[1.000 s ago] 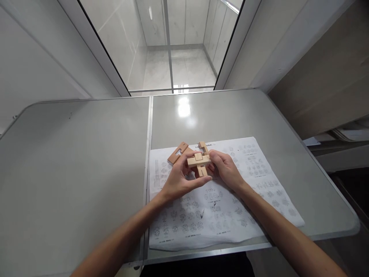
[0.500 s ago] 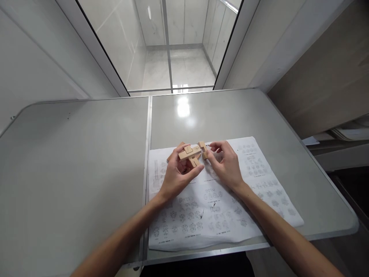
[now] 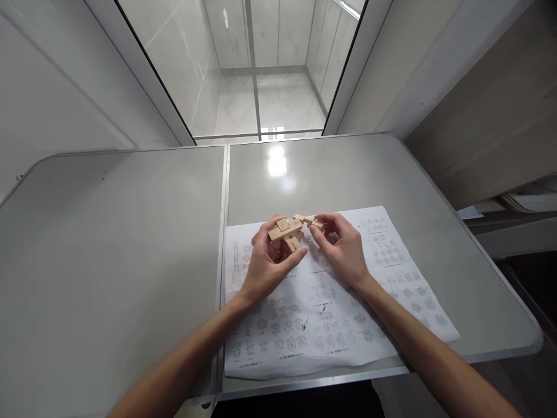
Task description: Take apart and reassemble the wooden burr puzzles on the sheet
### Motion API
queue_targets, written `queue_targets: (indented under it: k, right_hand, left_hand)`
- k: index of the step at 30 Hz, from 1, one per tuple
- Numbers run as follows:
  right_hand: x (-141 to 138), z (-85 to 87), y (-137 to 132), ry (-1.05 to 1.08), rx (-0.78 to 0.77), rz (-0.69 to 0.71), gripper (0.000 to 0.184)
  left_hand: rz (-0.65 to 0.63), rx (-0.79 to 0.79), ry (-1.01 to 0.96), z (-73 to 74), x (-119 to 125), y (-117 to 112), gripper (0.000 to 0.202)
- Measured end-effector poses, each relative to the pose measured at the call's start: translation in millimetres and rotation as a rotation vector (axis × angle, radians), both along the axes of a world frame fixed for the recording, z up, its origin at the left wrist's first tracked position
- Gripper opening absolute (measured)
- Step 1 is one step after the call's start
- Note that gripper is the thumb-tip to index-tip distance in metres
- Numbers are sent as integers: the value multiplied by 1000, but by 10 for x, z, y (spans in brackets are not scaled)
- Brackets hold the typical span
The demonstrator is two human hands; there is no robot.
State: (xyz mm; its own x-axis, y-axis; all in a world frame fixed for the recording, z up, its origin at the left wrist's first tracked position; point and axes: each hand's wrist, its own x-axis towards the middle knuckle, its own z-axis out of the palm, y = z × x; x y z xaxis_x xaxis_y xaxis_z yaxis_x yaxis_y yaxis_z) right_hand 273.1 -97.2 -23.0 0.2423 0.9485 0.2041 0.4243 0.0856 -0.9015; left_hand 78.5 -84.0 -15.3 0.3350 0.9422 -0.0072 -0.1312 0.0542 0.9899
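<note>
My left hand (image 3: 270, 261) is closed around a partly joined wooden burr puzzle (image 3: 285, 231), made of several pale interlocking bars. Its thumb presses the near side, and the fingers wrap the far left side. A separate notched wooden puzzle piece (image 3: 314, 223) is pinched between the thumb and fingers of my right hand (image 3: 343, 247). That piece points toward the right end of the joined bars; whether the two touch I cannot tell. Both hands are held over a printed sheet (image 3: 322, 348) with rows of small diagrams. The underside of the puzzle is hidden by my left palm.
The grey folding table (image 3: 130, 244) has a metal seam (image 3: 224, 197) running just left of the sheet. Beyond its far edge stands a glass panel (image 3: 270, 98) in a frame. A shelf with papers (image 3: 531, 194) is at the right.
The notched piece in my right hand has turned from nearly upright to lying more level, slanting toward the puzzle. My left hand and the puzzle have barely moved.
</note>
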Motion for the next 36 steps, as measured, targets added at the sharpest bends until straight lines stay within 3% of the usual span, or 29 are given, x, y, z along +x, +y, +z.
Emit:
queue_targets:
  k: [3, 6, 10, 14, 20, 26, 36]
  right_hand:
    - [7, 50, -1, 250, -85, 20, 32]
    - [4, 99, -9, 372, -122, 75, 32]
    - [5, 142, -17, 485, -191, 199, 28]
    - [46, 178, -4, 728, -400, 354, 32]
    - [106, 166, -4, 944, -554, 648, 59]
    - [148, 96, 0, 961, -558, 754, 83]
    - [99, 125, -3, 928, -513, 680, 43]
  left_hand:
    - [5, 8, -13, -7, 8, -11, 68]
    - [28, 68, 34, -8, 1, -33, 68]
    - [119, 273, 200, -26, -27, -63, 73]
    - [164, 438, 291, -72, -43, -64, 74]
    - [64, 462, 241, -54, -27, -29, 69]
    - [-19, 458, 181, -11, -16, -19, 66]
    - [20, 548, 227, -29, -22, -5, 65]
